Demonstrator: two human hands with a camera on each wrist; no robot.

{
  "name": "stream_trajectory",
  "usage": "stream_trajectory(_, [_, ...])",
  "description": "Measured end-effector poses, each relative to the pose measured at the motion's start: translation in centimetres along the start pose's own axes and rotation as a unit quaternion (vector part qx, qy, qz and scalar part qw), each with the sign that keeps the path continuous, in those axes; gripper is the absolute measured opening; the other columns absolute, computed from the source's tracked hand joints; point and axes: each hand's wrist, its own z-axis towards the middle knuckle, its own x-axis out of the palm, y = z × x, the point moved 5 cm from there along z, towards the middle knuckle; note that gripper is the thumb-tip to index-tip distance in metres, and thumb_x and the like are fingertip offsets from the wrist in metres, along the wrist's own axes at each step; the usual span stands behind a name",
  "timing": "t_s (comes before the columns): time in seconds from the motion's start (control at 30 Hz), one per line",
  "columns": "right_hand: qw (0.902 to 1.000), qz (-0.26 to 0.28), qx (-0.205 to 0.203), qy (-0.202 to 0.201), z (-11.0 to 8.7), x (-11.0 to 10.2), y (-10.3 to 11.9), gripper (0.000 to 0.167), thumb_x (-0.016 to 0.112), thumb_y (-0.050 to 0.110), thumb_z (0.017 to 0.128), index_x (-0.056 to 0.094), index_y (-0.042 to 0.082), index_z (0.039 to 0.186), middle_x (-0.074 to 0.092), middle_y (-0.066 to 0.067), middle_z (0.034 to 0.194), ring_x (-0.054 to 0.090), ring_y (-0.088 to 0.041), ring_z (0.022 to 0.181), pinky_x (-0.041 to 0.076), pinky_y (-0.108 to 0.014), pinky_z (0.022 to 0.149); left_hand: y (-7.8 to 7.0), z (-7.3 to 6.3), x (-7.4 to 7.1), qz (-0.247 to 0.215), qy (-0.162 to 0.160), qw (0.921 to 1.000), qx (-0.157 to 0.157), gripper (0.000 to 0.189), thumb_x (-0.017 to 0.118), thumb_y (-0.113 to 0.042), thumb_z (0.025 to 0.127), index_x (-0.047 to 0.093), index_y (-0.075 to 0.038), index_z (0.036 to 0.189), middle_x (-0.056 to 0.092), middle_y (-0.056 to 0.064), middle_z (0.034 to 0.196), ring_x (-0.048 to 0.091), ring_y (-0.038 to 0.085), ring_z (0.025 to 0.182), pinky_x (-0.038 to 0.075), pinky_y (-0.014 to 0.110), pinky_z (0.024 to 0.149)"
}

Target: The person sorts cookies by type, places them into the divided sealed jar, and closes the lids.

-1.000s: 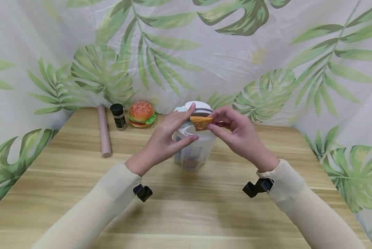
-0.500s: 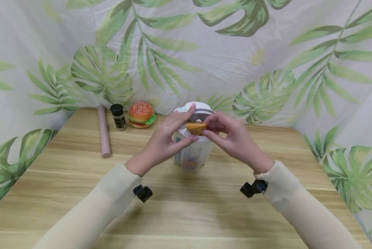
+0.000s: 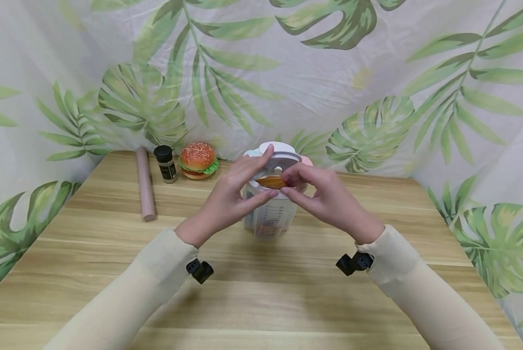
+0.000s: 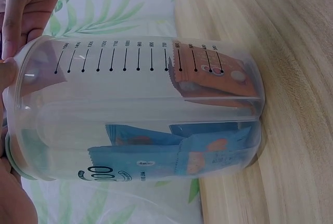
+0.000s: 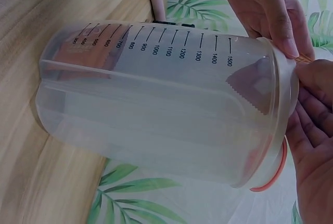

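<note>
A clear plastic storage canister [image 3: 267, 218] with measuring marks stands upright on the table. Its white flap lid [image 3: 279, 147] is raised at the back. My left hand [image 3: 230, 194] holds the top from the left, its thumb along the front rim and its index finger up by the flap. Between the thumb and fingers of my right hand [image 3: 327, 199] is pinched an orange snack packet [image 3: 267, 182], tilted into the top opening. Inside, the left wrist view shows blue packets [image 4: 171, 151] and an orange-red packet [image 4: 218, 76] low down, in separate compartments.
Along the back left of the wooden table [image 3: 261, 301] are a pink roll [image 3: 145, 184], a black-capped seasoning jar [image 3: 166, 165] and a toy hamburger [image 3: 198, 160]. Behind the table hangs a leaf-patterned cloth [image 3: 243, 73].
My right hand has moved left and down, carrying the orange packet from above the rim into the canister's opening. The left hand has stayed in place.
</note>
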Motion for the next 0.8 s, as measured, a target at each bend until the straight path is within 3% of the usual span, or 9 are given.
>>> stream_trajectory(0.6, [0.9998, 0.011, -0.016, 0.001, 0.07, 0.08, 0.03, 0.014, 0.074, -0.004, 0.094, 0.072, 0.000, 0.107, 0.078, -0.010, 0.103, 0.075, -0.015, 0.090, 0.062, -0.023, 0.084, 0.03, 0.07, -0.08, 0.011, 0.000, 0.9999, 0.005, 0.081, 0.082, -0.015, 0.091, 0.041, -0.008, 0.161, 0.064, 0.013, 0.148, 0.057, 0.028, 0.143, 0.027, 0.051, 0.132])
stream_trajectory(0.67, [0.9997, 0.009, -0.019, -0.008, 0.05, 0.01, 0.04, 0.014, 0.073, -0.005, 0.094, 0.072, 0.001, 0.107, 0.078, -0.009, 0.102, 0.074, -0.013, 0.088, 0.060, -0.023, 0.090, 0.06, 0.09, -0.06, 0.013, 0.000, 0.9999, 0.005, 0.081, 0.083, -0.015, 0.091, 0.041, -0.008, 0.161, 0.064, 0.013, 0.149, 0.056, 0.028, 0.144, 0.028, 0.051, 0.132])
stream_trajectory(0.8, [0.9980, 0.004, -0.031, -0.056, -0.08, -0.60, 0.00, 0.013, 0.071, -0.009, 0.093, 0.073, -0.002, 0.104, 0.077, -0.012, 0.099, 0.071, -0.012, 0.085, 0.060, -0.020, 0.088, 0.10, 0.13, -0.07, 0.011, 0.000, 0.9999, 0.002, 0.082, 0.083, -0.016, 0.091, 0.041, -0.008, 0.160, 0.063, 0.014, 0.149, 0.056, 0.029, 0.144, 0.028, 0.050, 0.132])
